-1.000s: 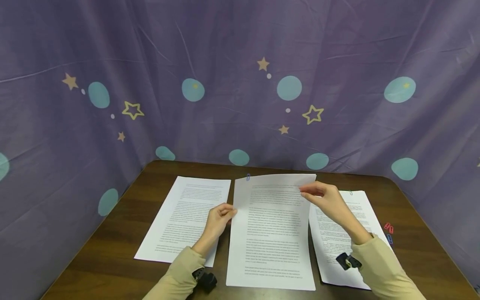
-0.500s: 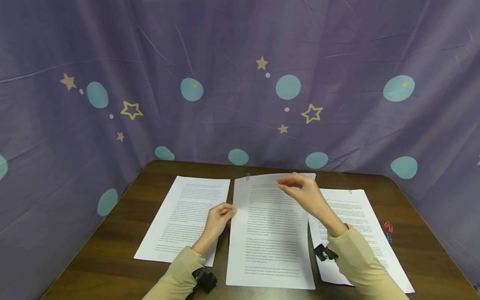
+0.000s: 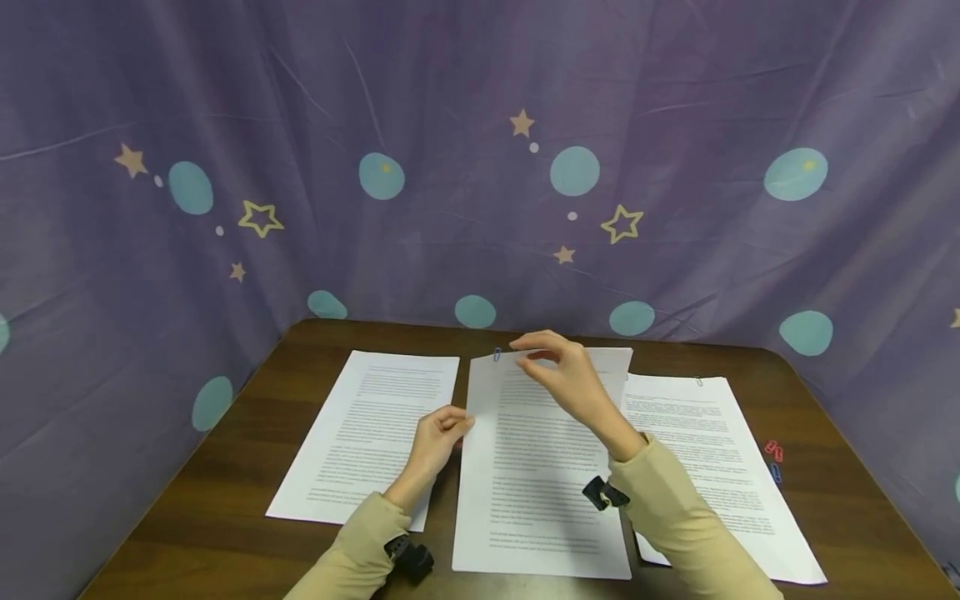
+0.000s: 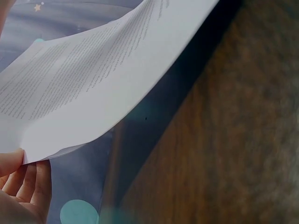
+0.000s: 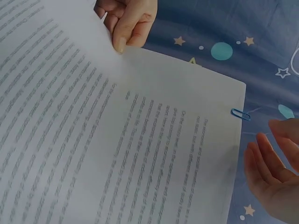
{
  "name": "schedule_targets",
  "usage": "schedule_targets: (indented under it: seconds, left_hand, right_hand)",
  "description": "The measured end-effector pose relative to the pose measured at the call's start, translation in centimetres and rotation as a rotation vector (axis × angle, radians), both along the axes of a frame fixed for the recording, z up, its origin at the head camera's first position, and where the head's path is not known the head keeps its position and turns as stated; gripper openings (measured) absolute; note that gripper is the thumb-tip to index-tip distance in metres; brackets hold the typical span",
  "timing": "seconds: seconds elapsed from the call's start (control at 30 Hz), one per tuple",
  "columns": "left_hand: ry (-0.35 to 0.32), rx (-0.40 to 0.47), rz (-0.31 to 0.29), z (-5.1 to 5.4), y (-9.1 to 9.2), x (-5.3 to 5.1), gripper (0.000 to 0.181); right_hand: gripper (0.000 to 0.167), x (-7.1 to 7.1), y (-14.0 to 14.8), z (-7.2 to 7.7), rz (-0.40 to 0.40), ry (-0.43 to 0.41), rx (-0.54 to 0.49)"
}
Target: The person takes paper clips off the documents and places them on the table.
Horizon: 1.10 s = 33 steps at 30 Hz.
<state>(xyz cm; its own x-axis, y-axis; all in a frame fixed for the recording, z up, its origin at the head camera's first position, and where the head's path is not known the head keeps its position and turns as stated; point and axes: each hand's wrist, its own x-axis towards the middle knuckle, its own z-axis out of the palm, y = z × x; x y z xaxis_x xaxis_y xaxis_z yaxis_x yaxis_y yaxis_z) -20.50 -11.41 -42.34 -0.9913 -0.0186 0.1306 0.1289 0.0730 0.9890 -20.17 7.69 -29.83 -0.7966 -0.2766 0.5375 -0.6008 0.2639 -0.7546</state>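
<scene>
My left hand (image 3: 433,442) pinches the left edge of a raised set of printed sheets (image 3: 547,500) between thumb and fingers, as the left wrist view also shows. The paper bends upward and more than one layer is visible at its edge. A blue paper clip (image 5: 240,114) sits on the top edge near the upper left corner. Just off that clip is my right hand (image 5: 275,175), thumb and fingers parted and holding nothing. In the head view the right hand (image 3: 566,379) crosses in front of the sheets' upper part.
Left on the brown table (image 3: 195,517) lies a printed stack (image 3: 375,442). To the right is another printed stack (image 3: 697,450) with a clip (image 3: 699,382) on top, partly under the right sleeve. Red paper clips (image 3: 774,451) and a blue one (image 3: 776,473) lie beside it.
My right hand has moved left along the sheets' top, from the upper right corner toward the blue paper clip. The left hand keeps its pinch in place.
</scene>
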Motion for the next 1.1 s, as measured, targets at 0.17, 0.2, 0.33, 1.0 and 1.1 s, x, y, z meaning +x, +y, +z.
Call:
schedule_targets:
  seconds: [0.17,0.2,0.33,1.0,1.1]
  left_hand:
    - [-0.02,-0.022,0.008,0.8,0.2,0.7,0.011]
    - [-0.022,-0.024,0.008,0.8,0.2,0.7,0.011]
    - [-0.018,-0.021,0.006,0.2,0.1,0.3,0.012]
    - [0.012,-0.021,0.025,-2.1,-0.2,-1.0,0.01]
    - [0.007,-0.016,0.022,-2.1,-0.3,-1.0,0.011]
  right_hand:
    - [0.018,-1.4,-0.5,-1.4,-0.004,0.007,-0.001]
    - [0.019,-1.8,-0.6,-1.8,-0.005,0.008,0.004]
    - [0.018,-2.5,-0.7,-2.6,-0.008,0.001,0.023]
    - [0.013,-2.6,-1.1,-2.6,-0.033,-0.013,0.018]
    - [0.011,-2.6,-1.2,-2.6,-0.043,-0.019,0.025]
